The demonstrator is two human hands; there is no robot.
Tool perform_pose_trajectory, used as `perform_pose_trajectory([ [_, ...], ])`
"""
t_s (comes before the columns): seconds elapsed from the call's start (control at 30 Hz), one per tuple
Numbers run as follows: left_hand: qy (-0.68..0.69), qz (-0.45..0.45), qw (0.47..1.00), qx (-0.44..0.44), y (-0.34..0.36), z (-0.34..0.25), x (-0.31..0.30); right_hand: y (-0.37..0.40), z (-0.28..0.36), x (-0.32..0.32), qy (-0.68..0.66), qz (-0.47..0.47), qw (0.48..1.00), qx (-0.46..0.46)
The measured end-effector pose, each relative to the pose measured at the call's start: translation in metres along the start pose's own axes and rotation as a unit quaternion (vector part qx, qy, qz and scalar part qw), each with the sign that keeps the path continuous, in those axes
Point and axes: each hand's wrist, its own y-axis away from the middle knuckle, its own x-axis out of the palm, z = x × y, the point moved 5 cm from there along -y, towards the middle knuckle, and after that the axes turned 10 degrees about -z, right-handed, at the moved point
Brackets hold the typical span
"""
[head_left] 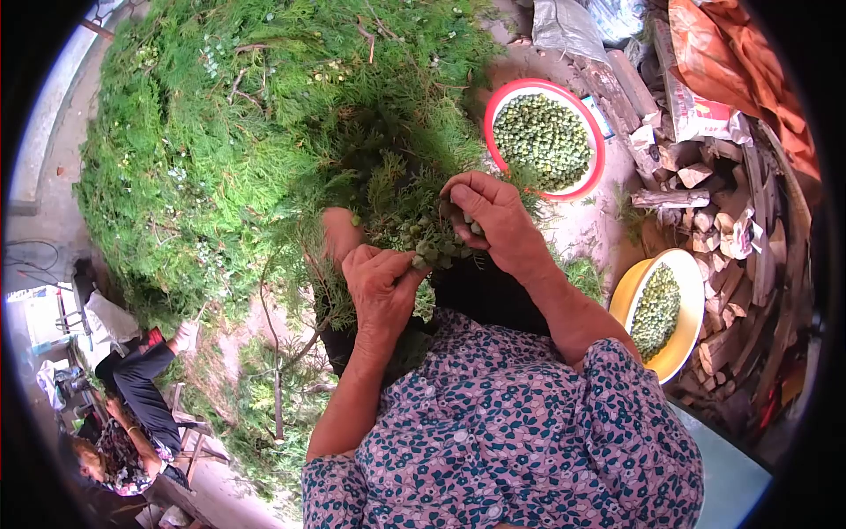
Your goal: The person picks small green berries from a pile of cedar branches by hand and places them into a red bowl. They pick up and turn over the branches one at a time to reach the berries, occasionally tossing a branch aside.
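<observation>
A leafy evergreen branch (388, 189) with a cluster of small green cones (421, 242) lies over my lap, between my two hands. My left hand (379, 286) is closed, its thumb and fingers pinching the sprig at the cluster's near left side. On the right of the cluster, my right hand (498, 220) is curled, with a few green cones showing at its palm. Its fingertips are partly hidden. Beyond it stands a red-rimmed basin (597, 150) full of green cones. A yellow basin (696, 282), also holding cones, is beside my right elbow.
A large heap of cut evergreen branches (220, 132) spreads ahead and left. Split firewood (718, 220) is stacked at right, under an orange sheet (740, 62). Grey sacks (568, 31) lie at the back. Another person (132, 423) sits at the lower left.
</observation>
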Motion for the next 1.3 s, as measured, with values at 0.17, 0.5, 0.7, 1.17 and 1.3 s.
perform_pose_trajectory([
  [0.17,-0.004,0.001,1.0,-0.007,-0.001,0.0,0.001,0.018,0.005,0.015,0.193,0.104,0.975,-0.046],
  [0.5,-0.03,-0.01,0.999,0.038,-0.002,-0.005,0.001,0.019,-0.006,0.029,0.4,0.17,0.847,-0.306],
  [0.7,0.029,-0.001,1.0,-0.003,-0.003,-0.001,0.001,0.011,-0.018,0.024,0.296,0.123,0.917,-0.237],
  [1.17,0.078,-0.026,0.994,-0.071,-0.001,0.007,0.0,0.006,-0.014,0.01,-0.099,0.109,0.983,0.109],
  [1.3,0.021,-0.033,0.999,0.003,-0.002,0.0,0.0,0.009,-0.012,0.011,0.102,0.115,0.987,0.05],
])
